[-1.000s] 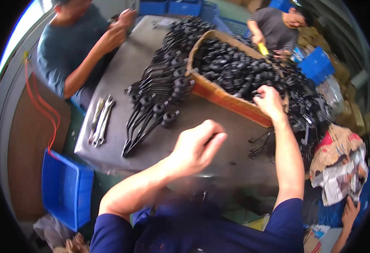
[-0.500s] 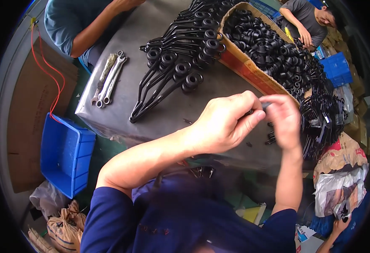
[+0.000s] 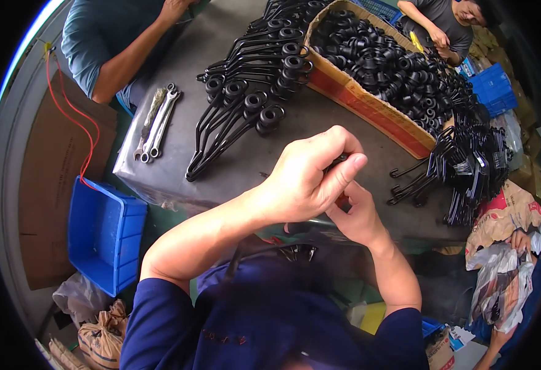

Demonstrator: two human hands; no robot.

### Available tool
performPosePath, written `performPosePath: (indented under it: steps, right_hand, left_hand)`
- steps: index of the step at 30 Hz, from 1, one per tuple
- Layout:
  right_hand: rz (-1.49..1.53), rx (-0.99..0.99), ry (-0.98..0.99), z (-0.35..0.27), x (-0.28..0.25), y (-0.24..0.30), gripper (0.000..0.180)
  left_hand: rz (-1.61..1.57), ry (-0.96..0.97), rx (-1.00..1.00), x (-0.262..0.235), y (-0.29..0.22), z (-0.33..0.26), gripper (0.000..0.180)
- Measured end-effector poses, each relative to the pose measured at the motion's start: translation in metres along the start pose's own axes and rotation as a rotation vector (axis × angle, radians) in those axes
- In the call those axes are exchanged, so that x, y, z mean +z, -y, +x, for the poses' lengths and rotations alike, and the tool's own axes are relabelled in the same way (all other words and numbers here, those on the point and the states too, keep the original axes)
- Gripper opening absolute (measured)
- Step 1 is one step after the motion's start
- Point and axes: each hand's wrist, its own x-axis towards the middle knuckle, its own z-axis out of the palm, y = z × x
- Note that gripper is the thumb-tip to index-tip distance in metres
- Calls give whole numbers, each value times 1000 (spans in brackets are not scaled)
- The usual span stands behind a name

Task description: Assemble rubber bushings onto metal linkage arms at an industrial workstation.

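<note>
Both hands meeting just above the near edge of the grey table (image 3: pixel 344 129), over its bare middle strip. Left hand (image 3: pixel 307 179) curled tight, thumb and fingers pinched on a small black part (image 3: pixel 338 161), only a sliver of it visible between them; right hand (image 3: pixel 357 213) tucked underneath, fingers closed against the same piece, exact grip hidden by the left. Judging progress: sizeable batch looks done, with a fanned row of black rods with ring ends (image 3: pixel 246 105) lying on the far-left part of the table, and a second tangle of hooked black rods (image 3: pixel 467 166) heaped at the right edge. Plenty apparently left: cardboard box (image 3: pixel 369 102) still brimming with loose black ring parts (image 3: pixel 394 61). Cannot tell which heap counts as finished. Room: open patch of table straight ahead of the hands, between the rod row and the box wall; box's long orange side close on the right-front, rod tangle overhanging the right edge, easy to snag. Wrenches (image 3: pixel 156 123) near the left corner, well apart from the hands. Table's near edge directly under the wrists, drop to the floor below. Blue bin (image 3: pixel 104 231) on the floor to the left, bags beside it. Two other people working at the far side, hands well away.
</note>
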Motion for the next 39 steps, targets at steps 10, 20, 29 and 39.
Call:
performPosePath:
  steps: [10, 20, 29, 39]
  right_hand:
    - [-285, -127, -10, 8, 2, 11, 41]
    - [-48, 108, -28, 2, 21, -3, 34]
    - [198, -407, -530, 54, -28, 71, 24]
    - [-111, -461, -276, 84, 9, 16, 21]
  left_hand:
    - [8, 23, 44, -2, 0, -1, 13]
    - [-35, -63, -41, 5, -3, 4, 11]
    - [14, -24, -13, -3, 1, 2, 12]
    - [-46, -42, 42, -3, 8, 6, 6]
